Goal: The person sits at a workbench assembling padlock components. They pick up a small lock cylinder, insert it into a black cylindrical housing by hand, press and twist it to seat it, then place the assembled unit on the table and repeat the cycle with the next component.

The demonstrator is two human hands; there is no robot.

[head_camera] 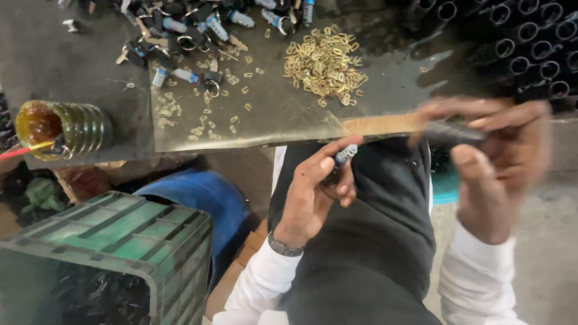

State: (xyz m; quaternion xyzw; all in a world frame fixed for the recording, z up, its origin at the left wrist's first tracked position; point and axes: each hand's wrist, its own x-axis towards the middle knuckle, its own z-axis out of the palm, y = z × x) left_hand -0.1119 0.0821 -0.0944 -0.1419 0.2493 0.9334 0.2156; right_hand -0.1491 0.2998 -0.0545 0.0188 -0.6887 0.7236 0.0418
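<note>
**Both hands holding small parts over lap**

Left hand (313, 192) fingers (337, 150) are pinching a small blue-tipped cylinder (345, 154), held above the lap, just below the desk (72, 66) edge. Right hand (494, 162) is blurring; fingers are closing around a dark part (451, 131). Brass clips (325, 63) are piling on the desk beyond, dark lock bodies (180, 30) further back. Green crate (120, 241) is sitting lower left.

A dark, stained table (72, 60) fills the upper part of the view, its surface glossy where light falls near the right end. A flat brown board (271, 114) lies along its near edge. Below is a grey concrete floor (554, 241), with a green plastic crate (120, 241) at lower left.
</note>
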